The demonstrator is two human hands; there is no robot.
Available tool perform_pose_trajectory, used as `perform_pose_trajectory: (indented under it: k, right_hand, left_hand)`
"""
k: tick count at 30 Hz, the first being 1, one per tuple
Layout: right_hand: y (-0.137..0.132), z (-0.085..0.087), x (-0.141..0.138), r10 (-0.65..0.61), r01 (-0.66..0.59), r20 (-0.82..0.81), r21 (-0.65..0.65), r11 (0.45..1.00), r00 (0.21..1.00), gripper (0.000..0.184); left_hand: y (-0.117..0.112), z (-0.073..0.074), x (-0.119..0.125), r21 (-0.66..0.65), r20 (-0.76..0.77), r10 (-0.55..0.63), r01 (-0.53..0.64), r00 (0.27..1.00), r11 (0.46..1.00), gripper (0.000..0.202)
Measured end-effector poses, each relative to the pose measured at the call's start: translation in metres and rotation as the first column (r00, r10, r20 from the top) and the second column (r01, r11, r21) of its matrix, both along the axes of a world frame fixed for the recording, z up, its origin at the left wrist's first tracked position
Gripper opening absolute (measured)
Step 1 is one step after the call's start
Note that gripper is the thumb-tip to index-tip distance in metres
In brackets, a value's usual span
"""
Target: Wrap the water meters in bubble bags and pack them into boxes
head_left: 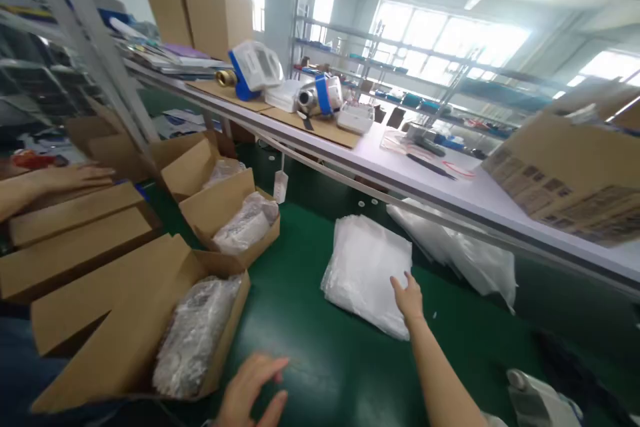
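Observation:
My right hand (409, 297) reaches forward and rests its fingers on the near corner of a stack of clear plastic bags (367, 270) lying on the green belt (310, 340); whether it grips a bag is hidden. My left hand (253, 390) hovers low over the belt, fingers apart and holding nothing, just right of an open cardboard box (135, 327) that contains a bubble-wrapped item (195, 333). Two more open boxes (235, 217) with wrapped items stand behind it.
Another person's hand (75, 177) lies on flat cardboard boxes at the left. A second pile of plastic bags (465, 250) lies under the raised white shelf (400, 167), which carries blue-and-white meters (255, 70) and a large carton (570, 173).

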State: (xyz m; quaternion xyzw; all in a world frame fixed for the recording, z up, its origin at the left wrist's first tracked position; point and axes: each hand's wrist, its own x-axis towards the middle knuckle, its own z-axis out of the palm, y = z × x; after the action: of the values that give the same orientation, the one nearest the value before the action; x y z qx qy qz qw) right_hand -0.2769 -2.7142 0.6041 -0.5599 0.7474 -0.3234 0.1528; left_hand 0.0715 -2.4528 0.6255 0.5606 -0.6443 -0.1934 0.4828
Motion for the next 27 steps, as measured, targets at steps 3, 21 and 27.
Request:
perform_pose_trajectory:
  k: [3,21,27]
  right_hand:
    - [-0.016,-0.016,-0.056,-0.124,0.120,0.029,0.134,0.984,0.992,0.076]
    - [-0.130,-0.031,-0.099,0.413,-0.373,-0.330,0.179,0.910,0.849,0.083]
    - [-0.116,-0.002,-0.075,0.466,-0.526,-0.540,0.051,0.849,0.701,0.068]
  left_hand:
    - [-0.086,-0.005,-0.064,0.177,-0.007,-0.187,0.185,0.982,0.967,0.046]
    - [-0.271,-0.092,-0.180,0.624,-0.315,-0.186,0.351,0.931,0.698,0.105]
    - [-0.191,-0.081,-0.113,0.531,-0.218,0.106,0.027,0.970,0.847,0.064]
